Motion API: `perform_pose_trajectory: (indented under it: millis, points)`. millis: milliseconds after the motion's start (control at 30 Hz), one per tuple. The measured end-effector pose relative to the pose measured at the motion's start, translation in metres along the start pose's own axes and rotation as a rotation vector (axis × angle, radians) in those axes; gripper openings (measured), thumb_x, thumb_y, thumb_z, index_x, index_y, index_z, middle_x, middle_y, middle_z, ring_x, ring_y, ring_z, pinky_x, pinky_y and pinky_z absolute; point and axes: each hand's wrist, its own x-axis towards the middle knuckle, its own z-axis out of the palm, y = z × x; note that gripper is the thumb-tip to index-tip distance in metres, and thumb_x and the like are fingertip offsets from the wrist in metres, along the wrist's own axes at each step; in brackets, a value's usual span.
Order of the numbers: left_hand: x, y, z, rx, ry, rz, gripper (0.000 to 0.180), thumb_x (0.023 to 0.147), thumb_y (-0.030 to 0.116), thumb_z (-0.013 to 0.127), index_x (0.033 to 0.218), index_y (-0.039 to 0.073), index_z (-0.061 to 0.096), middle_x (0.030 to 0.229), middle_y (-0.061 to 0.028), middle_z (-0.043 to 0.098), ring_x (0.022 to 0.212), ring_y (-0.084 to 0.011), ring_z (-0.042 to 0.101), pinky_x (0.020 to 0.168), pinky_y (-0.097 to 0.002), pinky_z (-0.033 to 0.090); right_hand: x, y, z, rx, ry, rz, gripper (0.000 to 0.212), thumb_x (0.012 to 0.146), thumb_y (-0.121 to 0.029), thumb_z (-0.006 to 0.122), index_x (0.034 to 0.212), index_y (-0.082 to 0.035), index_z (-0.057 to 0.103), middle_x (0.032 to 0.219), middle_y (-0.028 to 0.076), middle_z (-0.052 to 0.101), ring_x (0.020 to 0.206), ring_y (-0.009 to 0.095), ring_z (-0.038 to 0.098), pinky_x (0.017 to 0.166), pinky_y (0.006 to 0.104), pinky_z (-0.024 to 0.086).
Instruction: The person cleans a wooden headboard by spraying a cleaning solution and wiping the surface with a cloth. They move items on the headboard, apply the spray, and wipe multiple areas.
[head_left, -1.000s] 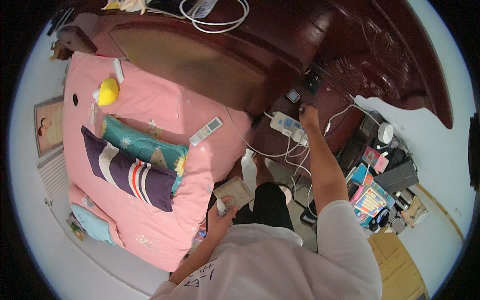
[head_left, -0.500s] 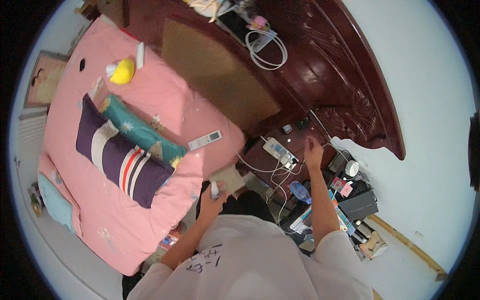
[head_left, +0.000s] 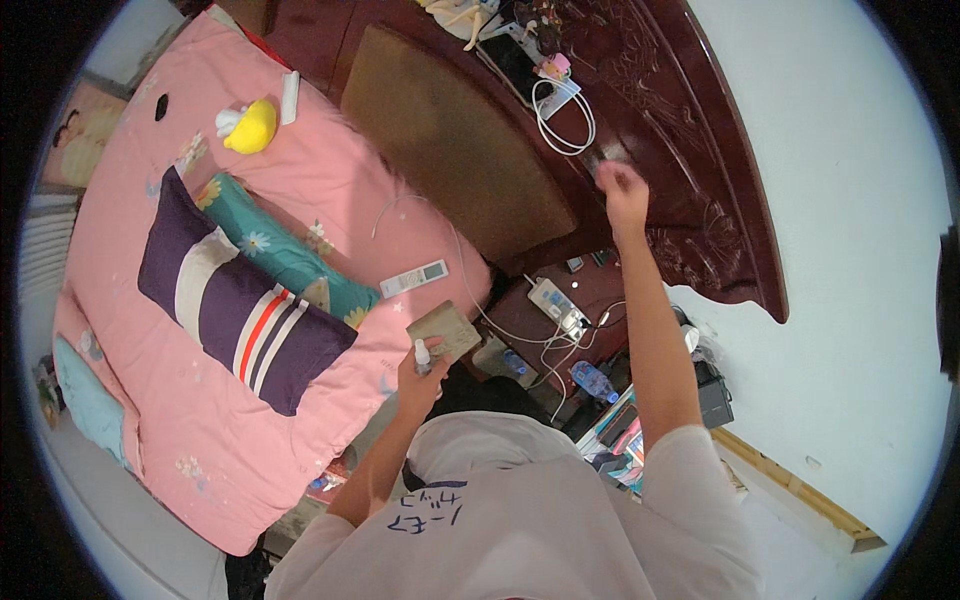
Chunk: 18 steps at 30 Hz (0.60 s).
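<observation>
My left hand (head_left: 422, 382) is closed around a small white bottle (head_left: 422, 352), held upright by the edge of the bed. A greyish-beige flat piece (head_left: 445, 328) shows just beyond those fingers; whether the hand also grips it I cannot tell. With the arm stretched far forward, my right hand (head_left: 626, 198) hovers over the dark red wooden headboard (head_left: 690, 170). Its fingers are curled together, and what they hold, if anything, is hidden. Nearest to it lies a coiled white cable (head_left: 590, 133), with a dark phone (head_left: 512, 66) and a small pink figure (head_left: 556, 66) beyond.
A pink-covered bed (head_left: 300, 450) fills the left, bearing a striped purple pillow (head_left: 240, 300), a teal pillow (head_left: 270, 240), a yellow plush toy (head_left: 252, 127) and a white remote (head_left: 413, 278). Right of it, a nightstand carries a power strip (head_left: 556, 307), tangled cables and a clear bottle (head_left: 594, 382).
My right hand has moved up and forward from the nightstand to the headboard. My left hand has risen slightly with the small white bottle, and the greyish-beige piece appears farther forward.
</observation>
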Motion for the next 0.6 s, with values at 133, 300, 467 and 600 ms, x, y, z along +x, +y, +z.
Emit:
perform_pose_trajectory:
  millis: [133,300,467,600]
  points:
    - [-0.001,0.020,-0.007,0.039,-0.005,-0.064,0.034,0.088,0.014,0.071,0.120,0.005,0.061,0.077,0.0008,0.059,0.064,-0.0077,0.054,0.054,-0.0229,0.043,0.075,-0.009,0.026,-0.075,0.088,0.292,0.029,0.086,-0.019,0.072,0.103,0.004,0.065,0.084,0.008,0.066,0.075,0.017,0.062,0.067,0.0282,0.050]
    - [0.002,0.016,-0.015,-0.005,0.026,-0.068,0.036,0.088,0.014,0.070,0.121,0.004,0.060,0.078,0.0006,0.059,0.064,-0.0080,0.054,0.053,-0.0222,0.043,0.099,-0.033,0.037,0.022,0.063,0.811,0.056,0.083,-0.014,0.074,0.127,0.007,0.046,0.136,0.021,0.043,0.110,0.031,0.056,0.090,0.0410,0.055]
    - [0.006,0.018,-0.016,-0.033,0.002,-0.094,0.038,0.088,0.013,0.070,0.123,0.003,0.058,0.079,-0.0002,0.059,0.065,-0.0087,0.055,0.055,-0.0227,0.043,0.104,-0.008,0.039,0.130,0.133,0.810,0.040,0.083,-0.010,0.074,0.115,0.001,0.055,0.125,0.018,0.052,0.100,0.027,0.060,0.079,0.0365,0.058]
    - [0.014,0.012,-0.015,-0.023,-0.004,-0.021,0.035,0.089,0.013,0.069,0.121,0.006,0.058,0.071,-0.0003,0.056,0.053,-0.0062,0.046,0.044,-0.0216,0.035,0.111,0.008,0.034,0.006,0.113,0.827,0.025,0.083,-0.009,0.074,0.103,0.000,0.061,0.102,0.011,0.062,0.087,0.022,0.062,0.071,0.0337,0.059]
